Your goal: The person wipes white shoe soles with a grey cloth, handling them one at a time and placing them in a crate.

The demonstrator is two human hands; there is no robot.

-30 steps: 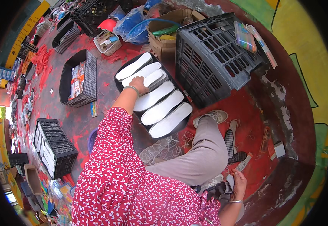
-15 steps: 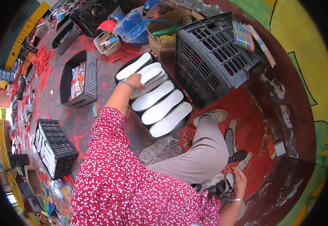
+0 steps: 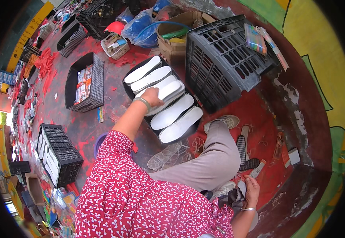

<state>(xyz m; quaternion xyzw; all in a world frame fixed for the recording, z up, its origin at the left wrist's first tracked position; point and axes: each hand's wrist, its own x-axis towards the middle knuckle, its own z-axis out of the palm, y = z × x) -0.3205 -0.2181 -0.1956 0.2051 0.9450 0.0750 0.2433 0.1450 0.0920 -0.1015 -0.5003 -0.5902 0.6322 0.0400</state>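
A dark basket in front of me holds several white shoe insoles in a slanting row. My left hand is closed round the near-left end of a small stack of white insoles in the middle of the row. That stack rides a little above its neighbours. Low on the right, my right hand has its fingers pinched together; whatever they hold is too small to make out. Just beyond those fingertips is a slim pale packet. Dark cloth is bunched beside this hand.
A large grey plastic crate, with colourful packets on top, stands beyond the basket at right. A checked basket of packets and a black crate of insoles are at left. A checked shoe upper lies by my foot.
My left hand has moved nearer and to the right along the row, with the lifted stack now over a different insole. My right hand has stayed nearly still.
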